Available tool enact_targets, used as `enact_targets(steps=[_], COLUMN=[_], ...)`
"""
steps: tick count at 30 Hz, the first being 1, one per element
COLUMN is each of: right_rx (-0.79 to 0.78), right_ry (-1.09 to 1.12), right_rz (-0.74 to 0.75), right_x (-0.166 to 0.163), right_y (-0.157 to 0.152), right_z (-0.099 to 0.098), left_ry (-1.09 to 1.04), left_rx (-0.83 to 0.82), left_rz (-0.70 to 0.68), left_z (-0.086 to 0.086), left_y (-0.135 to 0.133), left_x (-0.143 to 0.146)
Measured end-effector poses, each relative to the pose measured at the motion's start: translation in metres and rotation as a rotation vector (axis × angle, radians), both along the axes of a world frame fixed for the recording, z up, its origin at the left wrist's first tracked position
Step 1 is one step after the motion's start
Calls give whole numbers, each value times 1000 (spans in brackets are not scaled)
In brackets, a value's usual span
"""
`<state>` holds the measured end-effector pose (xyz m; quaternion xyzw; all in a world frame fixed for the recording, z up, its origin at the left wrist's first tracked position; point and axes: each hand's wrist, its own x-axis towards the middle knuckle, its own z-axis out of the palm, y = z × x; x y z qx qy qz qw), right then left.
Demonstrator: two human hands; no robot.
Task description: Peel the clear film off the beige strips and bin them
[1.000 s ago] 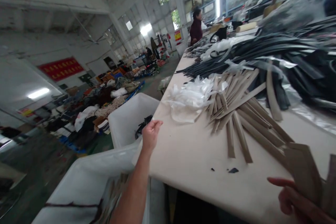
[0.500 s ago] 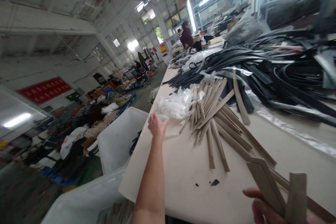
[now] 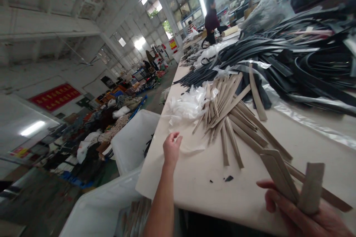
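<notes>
My left hand [image 3: 171,149] reaches over the pale table [image 3: 200,177], its fingers pinched on the edge of a thin clear plastic sheet [image 3: 187,108] that lies crumpled by a fan of tan strips [image 3: 228,118]. My right hand [image 3: 294,213] sits at the bottom right corner, closed on a few folded tan strips [image 3: 294,181] that stick up and leftward from it. Other tan strips spread across the table between the two hands.
A large heap of black straps [image 3: 292,55] covers the table's far right. White plastic bins [image 3: 130,144] stand on the floor left of the table, the near one holding tan strips. A person [image 3: 210,20] stands at the table's far end. Small dark scraps [image 3: 228,178] lie on the tabletop.
My left hand went forward to the plastic sheet, then drew back toward me with its edge pinched. My right hand rose slightly with the tan strips. The view has shifted.
</notes>
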<state>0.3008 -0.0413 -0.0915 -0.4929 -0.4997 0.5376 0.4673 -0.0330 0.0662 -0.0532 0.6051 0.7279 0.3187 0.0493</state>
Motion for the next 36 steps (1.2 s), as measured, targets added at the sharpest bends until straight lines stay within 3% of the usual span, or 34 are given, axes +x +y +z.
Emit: enact_targets(steps=[3,6,9,15,20,24,31,36], right_rx=[13,23,29,-75,-214,-199,-159,-140], right_ry=[-39,-64,-63,-28,37,-69,-115,-123], right_rz=[97,124,132,129,304,368,301,248], right_x=[2,3,4,1,-23,-42,-46,-41], right_y=[4,6,6,10,2,-11,-16,-20], right_z=[9,15,17,28,48,50,45,47], left_ry=[38,261,404,385,435,420,341,-21], left_rx=[25,-9,-21,343,517,531,452,380], left_rz=[-140,-313,-334,-470,-603,-587,-517,-224], left_z=[10,8,4,16,15,6,-2,-2], left_y=[-21,-27,-27,-65,-96,-101,-103,-112], left_x=[2,10,21,51,70,71,74,71])
